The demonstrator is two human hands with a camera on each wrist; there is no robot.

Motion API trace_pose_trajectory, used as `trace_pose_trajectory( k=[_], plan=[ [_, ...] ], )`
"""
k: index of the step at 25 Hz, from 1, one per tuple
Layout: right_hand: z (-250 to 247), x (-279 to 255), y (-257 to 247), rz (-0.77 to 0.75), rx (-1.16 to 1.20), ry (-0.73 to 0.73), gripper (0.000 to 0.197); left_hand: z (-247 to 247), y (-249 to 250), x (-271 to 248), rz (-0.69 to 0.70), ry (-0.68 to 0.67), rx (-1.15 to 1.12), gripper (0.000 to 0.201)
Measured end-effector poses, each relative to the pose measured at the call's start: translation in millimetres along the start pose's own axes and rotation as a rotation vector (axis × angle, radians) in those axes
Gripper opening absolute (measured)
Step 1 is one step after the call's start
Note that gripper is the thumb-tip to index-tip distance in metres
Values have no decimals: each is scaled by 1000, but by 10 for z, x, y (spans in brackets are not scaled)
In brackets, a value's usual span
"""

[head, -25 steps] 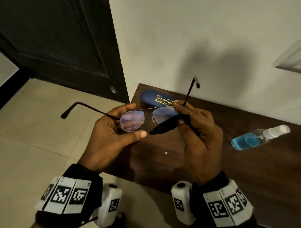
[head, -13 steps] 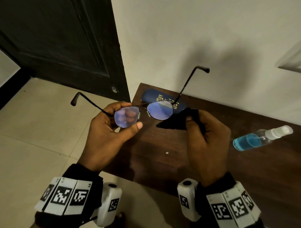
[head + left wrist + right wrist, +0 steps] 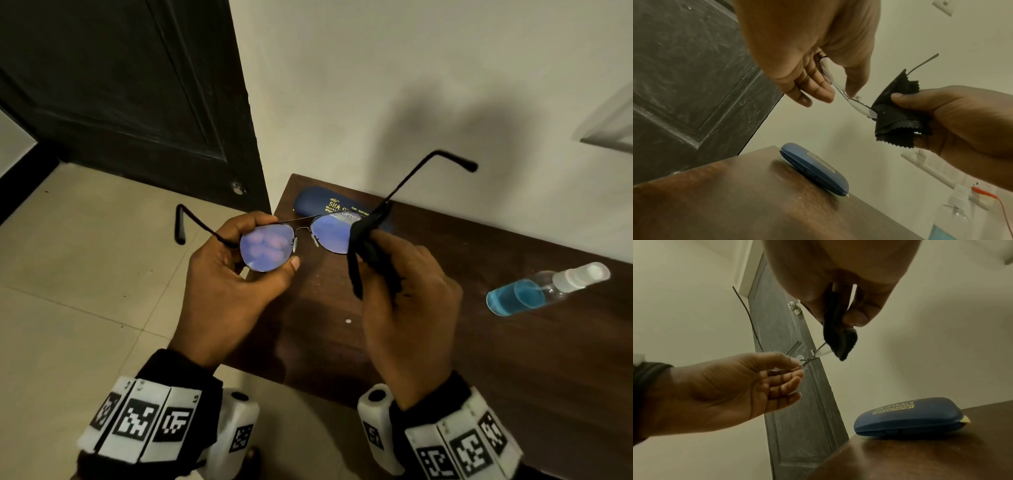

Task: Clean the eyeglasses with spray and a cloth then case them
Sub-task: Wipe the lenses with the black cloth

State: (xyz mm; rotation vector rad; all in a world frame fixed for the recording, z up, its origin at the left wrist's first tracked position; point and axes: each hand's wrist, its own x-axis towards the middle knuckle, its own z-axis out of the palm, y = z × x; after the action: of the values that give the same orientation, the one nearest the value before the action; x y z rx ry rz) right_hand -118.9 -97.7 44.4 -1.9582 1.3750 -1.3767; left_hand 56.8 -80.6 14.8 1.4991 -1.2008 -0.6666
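Observation:
My left hand [image 3: 236,274] holds the thin-framed eyeglasses [image 3: 301,236] by the left lens, thumb under the rim and fingers behind it, above the table's left edge. Both temple arms stick out, unfolded. My right hand [image 3: 407,294] pinches a black cloth [image 3: 366,253] folded over the outer edge of the right lens [image 3: 863,108]. The shut blue glasses case [image 3: 315,204] lies on the dark wooden table [image 3: 513,359] behind the glasses. A clear spray bottle [image 3: 544,287] with blue liquid lies on its side at the right.
A dark door [image 3: 120,85] stands behind at the left, over pale floor tiles [image 3: 68,291]. A plain wall [image 3: 411,85] backs the table. A small white speck [image 3: 348,321] lies on the tabletop between my hands.
The glasses tilted so the right temple arm swung outward. My right hand drew the cloth off the right lens, then brought it back onto that lens's outer edge.

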Motion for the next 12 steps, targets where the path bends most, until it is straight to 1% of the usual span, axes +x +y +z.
trace_pose_trajectory(
  k=[4, 7, 9, 10, 12],
  plan=[
    [8, -13, -34, -76, -109, -43, 32, -19, 86, -43, 39, 19, 3, 50],
    [41, -47, -82, -106, -170, -146, 38, 0, 118, -71, 39, -47, 21, 47],
    [39, -40, -66, -86, -243, -172, 39, 14, 113, -74, 71, -72, 41, 51],
    [26, -19, -44, -62, -277, -159, 39, 18, 96, -63, 74, -66, 50, 54],
    [-1, 14, -10, -26, -308, -121, 40, 26, 60, -44, 87, -61, 74, 53]
  ],
)
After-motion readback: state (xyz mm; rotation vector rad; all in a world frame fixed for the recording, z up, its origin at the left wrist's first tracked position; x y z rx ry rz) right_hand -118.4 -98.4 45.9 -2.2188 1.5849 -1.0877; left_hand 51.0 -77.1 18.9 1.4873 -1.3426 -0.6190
